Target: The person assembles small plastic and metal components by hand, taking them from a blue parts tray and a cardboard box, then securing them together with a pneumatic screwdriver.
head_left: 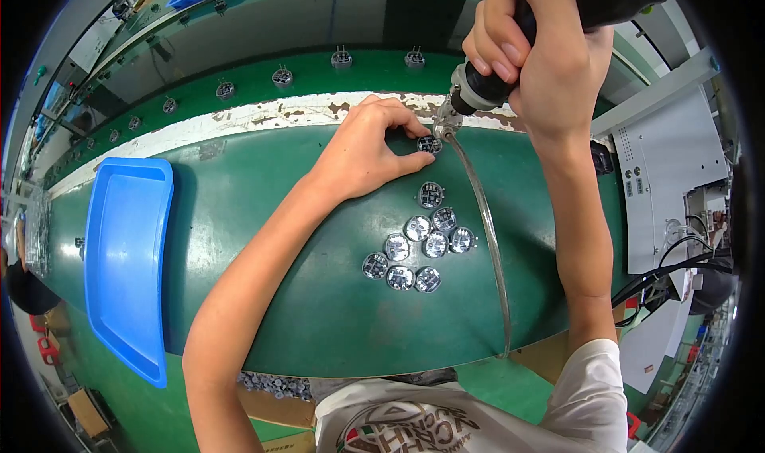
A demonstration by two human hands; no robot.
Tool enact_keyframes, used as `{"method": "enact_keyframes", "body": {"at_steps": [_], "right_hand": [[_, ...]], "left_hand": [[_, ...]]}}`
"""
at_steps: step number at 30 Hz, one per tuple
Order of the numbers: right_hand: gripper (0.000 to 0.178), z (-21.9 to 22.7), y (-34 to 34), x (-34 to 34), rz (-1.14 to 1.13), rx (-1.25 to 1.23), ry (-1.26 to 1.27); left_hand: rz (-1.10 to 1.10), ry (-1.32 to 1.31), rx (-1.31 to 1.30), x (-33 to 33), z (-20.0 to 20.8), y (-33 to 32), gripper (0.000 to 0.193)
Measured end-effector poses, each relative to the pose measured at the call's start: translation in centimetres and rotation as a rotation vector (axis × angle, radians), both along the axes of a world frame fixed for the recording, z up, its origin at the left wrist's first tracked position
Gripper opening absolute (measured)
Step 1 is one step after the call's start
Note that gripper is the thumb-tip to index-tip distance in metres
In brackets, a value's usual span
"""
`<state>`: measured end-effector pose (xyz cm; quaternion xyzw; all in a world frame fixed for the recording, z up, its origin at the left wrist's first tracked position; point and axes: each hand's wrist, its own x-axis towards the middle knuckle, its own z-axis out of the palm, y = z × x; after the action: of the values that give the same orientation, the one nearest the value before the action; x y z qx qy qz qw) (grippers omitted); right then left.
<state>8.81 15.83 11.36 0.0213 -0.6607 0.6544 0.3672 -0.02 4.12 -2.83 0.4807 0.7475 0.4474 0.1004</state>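
My right hand [550, 62] is wrapped round a black electric screwdriver [486, 86], its metal head angled down to the left. A clear hose [486, 214] runs from that head across the mat to the near edge. Between the thumb and fingers of my left hand [370, 146] sits a small round part with a dark, circuit-like face [429, 145]. The screwdriver's tip is right beside this part; whether they touch I cannot tell. Nearer to me, several similar round parts [435, 244] lie in a loose cluster on the green mat.
A blue tray [127, 254] stands at the left of the green table [319, 325]. Beyond a worn white ledge [239, 122], several round parts [282, 77] sit spaced along a green conveyor. A light grey machine [665, 182] with cables stands at right. Below the table is a box of small parts [275, 386].
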Motion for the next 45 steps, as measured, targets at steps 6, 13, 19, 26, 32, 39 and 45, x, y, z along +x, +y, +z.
{"method": "enact_keyframes", "body": {"at_steps": [6, 13, 19, 26, 32, 39, 45], "right_hand": [[0.020, -0.4, 0.7, -1.0, -0.020, -0.003, 0.016], [0.019, -0.3, 1.6, -1.5, 0.047, -0.057, 0.027], [0.027, 3.4, -0.6, 3.1, 0.006, -0.017, 0.087], [0.032, 2.6, 0.0, 3.3, -0.278, 0.382, 0.306], [0.017, 2.0, -0.3, 1.7, -0.027, -0.063, 0.049], [0.019, 1.4, -0.5, 1.4, 0.038, -0.040, 0.043], [0.019, 0.4, -0.2, 0.2, 0.112, -0.035, 0.060]], "left_hand": [[-0.004, -0.002, -0.012, 0.0, 0.0, 0.1, 0.029], [-0.017, -0.002, -0.032, -0.1, 0.2, 0.1, 0.030], [-0.239, 0.045, 0.021, -2.0, -0.1, -0.8, 0.040], [-0.176, 0.012, 0.047, -0.4, 0.5, -0.7, 0.061], [-0.054, 0.049, -0.002, -0.4, -0.1, -0.2, 0.052], [-0.011, 0.072, 0.040, -0.2, -0.2, -0.1, 0.042], [0.005, 0.103, 0.016, 0.1, 0.2, 0.2, 0.045]]}}
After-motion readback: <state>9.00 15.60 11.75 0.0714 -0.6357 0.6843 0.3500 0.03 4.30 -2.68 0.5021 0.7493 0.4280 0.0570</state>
